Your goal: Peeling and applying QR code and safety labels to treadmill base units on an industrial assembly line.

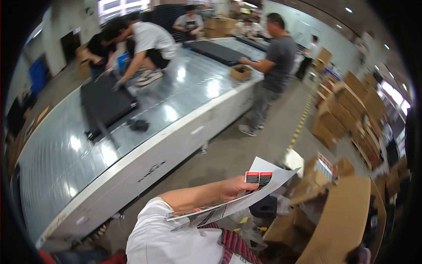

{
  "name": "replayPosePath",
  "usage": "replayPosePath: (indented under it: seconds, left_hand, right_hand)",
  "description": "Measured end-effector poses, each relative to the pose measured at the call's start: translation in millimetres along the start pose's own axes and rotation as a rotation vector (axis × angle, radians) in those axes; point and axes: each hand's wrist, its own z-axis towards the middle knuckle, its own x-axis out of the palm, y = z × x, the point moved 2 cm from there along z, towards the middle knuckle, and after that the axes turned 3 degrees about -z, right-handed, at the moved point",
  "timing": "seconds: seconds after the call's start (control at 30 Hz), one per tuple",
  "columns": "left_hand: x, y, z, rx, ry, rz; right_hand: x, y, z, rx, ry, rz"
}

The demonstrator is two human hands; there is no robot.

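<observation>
My left hand [233, 188] comes from a white sleeve [165, 231] at the lower middle, its fingers closed on printed paper sheets [263, 185]. Two small labels [259, 177] with red headers and black print lie by its fingertips. The sheets are long and slightly curled, white on the outside, with dark printed pictures along the lower part. Below them shows a red-and-black striped cloth band [237, 244]. I cannot make out my right hand in the picture.
A long roller conveyor [154, 149] crosses the left, bearing a flat black unit [105, 99] handled by a crouching person [151, 42]. Another person [279, 53] stands at its far side by a small carton [241, 72]. Open cardboard boxes [334, 220] crowd the right.
</observation>
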Motion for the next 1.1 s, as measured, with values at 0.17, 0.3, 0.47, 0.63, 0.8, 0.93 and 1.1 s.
replayPosePath:
  seconds: [0.17, 0.3, 0.47, 0.63, 0.8, 0.93, 1.1]
  left_hand:
    - [-56.4, -20.3, -130.3, 0.115, -0.228, -0.234]
    - [-102.1, -35.4, -234.0, 0.148, -0.387, -0.059]
    - [-137.2, -38.9, -329.8, 0.343, -0.730, -0.182]
    - [-151.7, -41.9, -390.9, 0.516, -1.007, -0.326]
    - [-156.2, -49.7, -410.1, 0.694, -1.118, -0.300]
    - [-181.9, -53.8, -396.0, 0.662, -1.152, -0.102]
    - [-157.7, -33.9, -414.7, 0.767, -1.243, -0.098]
  right_hand:
    - [206.6, -3.5, -9.1, 0.068, 0.627, 0.249]
    - [329.5, 28.7, -60.9, 0.213, 0.896, 0.183]
    - [470.3, -11.1, -140.2, 0.890, 1.008, 0.413]
    - [595.9, 31.0, -145.7, 0.254, 1.524, 0.414]
    - [672.9, 220.9, -186.9, 0.317, 2.112, 0.946]
    - [768.5, 240.3, -250.5, -0.170, 2.475, 1.075]
    - [794.5, 276.5, -306.0, -0.642, 2.661, 1.085]
